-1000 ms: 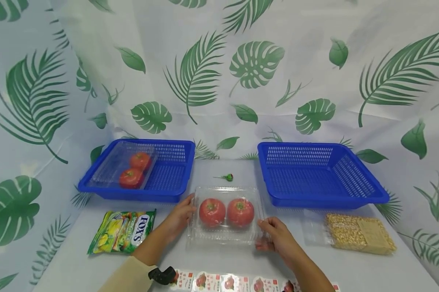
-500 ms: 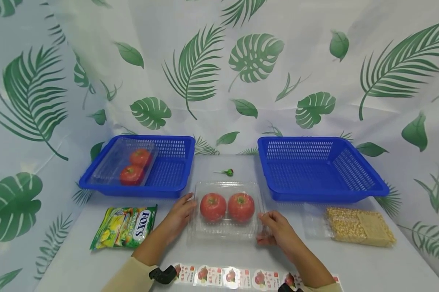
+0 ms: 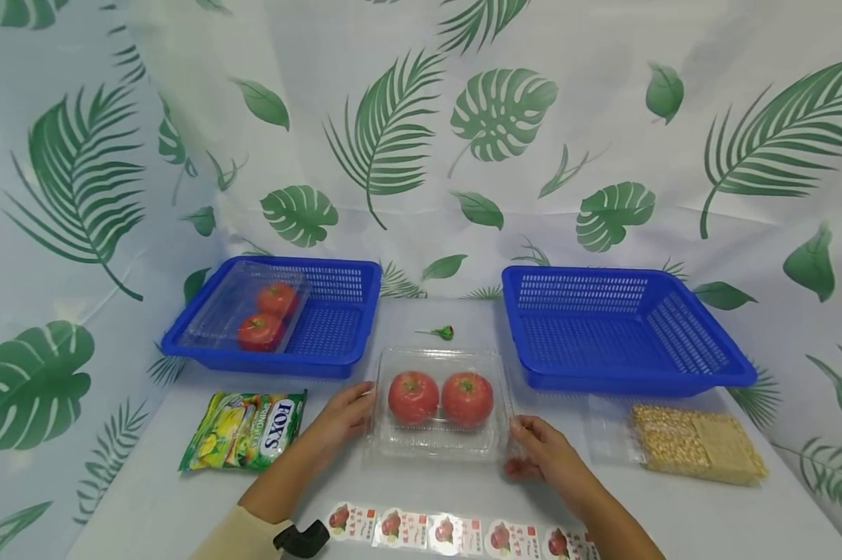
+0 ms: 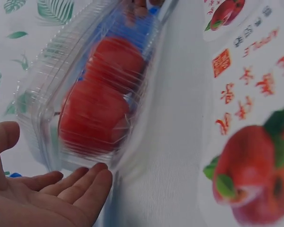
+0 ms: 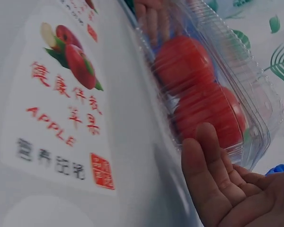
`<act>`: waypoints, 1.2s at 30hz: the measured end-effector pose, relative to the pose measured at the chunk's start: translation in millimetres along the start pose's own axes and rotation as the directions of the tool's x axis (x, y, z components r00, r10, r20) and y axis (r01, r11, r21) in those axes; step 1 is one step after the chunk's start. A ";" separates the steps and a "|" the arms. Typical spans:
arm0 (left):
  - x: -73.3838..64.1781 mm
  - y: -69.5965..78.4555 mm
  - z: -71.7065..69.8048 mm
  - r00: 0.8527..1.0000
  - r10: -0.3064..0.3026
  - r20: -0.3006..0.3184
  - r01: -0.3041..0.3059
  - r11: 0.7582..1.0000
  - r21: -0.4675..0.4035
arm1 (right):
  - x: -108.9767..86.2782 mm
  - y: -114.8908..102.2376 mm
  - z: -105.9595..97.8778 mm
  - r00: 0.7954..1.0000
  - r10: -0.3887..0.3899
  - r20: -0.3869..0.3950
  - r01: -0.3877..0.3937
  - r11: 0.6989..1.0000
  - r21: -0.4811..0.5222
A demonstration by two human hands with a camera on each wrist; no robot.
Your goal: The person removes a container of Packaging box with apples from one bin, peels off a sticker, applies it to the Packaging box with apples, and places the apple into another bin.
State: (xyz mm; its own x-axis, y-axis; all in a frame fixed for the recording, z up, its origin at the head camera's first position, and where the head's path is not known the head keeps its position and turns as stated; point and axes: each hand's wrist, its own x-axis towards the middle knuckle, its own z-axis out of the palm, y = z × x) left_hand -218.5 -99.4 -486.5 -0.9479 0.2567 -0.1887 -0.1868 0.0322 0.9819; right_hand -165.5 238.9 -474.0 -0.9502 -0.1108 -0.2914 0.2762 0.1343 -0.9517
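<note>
Your left hand [image 3: 348, 412] and right hand [image 3: 543, 451] have fingers loosely extended, at opposite sides of the clear container [image 3: 439, 437] with two apples [image 3: 413, 397], mid-desk [image 3: 421, 488], beyond the labels [image 3: 455, 533].

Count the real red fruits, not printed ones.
4: left fruit and right fruit in the front clear box; near fruit and far fruit in the rear clear box in the left basket. None seems hidden.
</note>
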 end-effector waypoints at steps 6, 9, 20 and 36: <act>-17.3 -0.3 -9.6 0.999 0.026 0.045 -0.029 0.997 0.067 | -8.2 4.0 1.1 0.995 0.021 0.101 -0.013 0.997 -0.074; -26.3 -2.8 -15.0 0.992 0.035 0.118 -0.051 0.990 0.129 | -12.3 4.3 2.1 0.988 0.019 0.151 0.006 0.986 -0.165; -66.6 -2.2 -28.5 0.975 -0.006 0.223 -0.115 0.845 0.523 | -19.7 1.5 -1.1 0.956 0.022 0.292 0.111 0.896 -0.430; -92.8 -6.6 -35.3 0.930 -0.114 0.350 -0.238 0.538 0.809 | -10.4 2.4 -9.3 0.992 0.018 0.123 -0.005 0.994 -0.105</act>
State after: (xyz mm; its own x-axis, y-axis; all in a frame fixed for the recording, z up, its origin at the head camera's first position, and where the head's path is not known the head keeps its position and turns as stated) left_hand -138.4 -157.5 -476.0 -0.7699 0.5730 -0.2810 0.3343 0.7372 0.5872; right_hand -156.3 249.5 -472.4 -0.9201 -0.2284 -0.3183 0.2643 0.2377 -0.9347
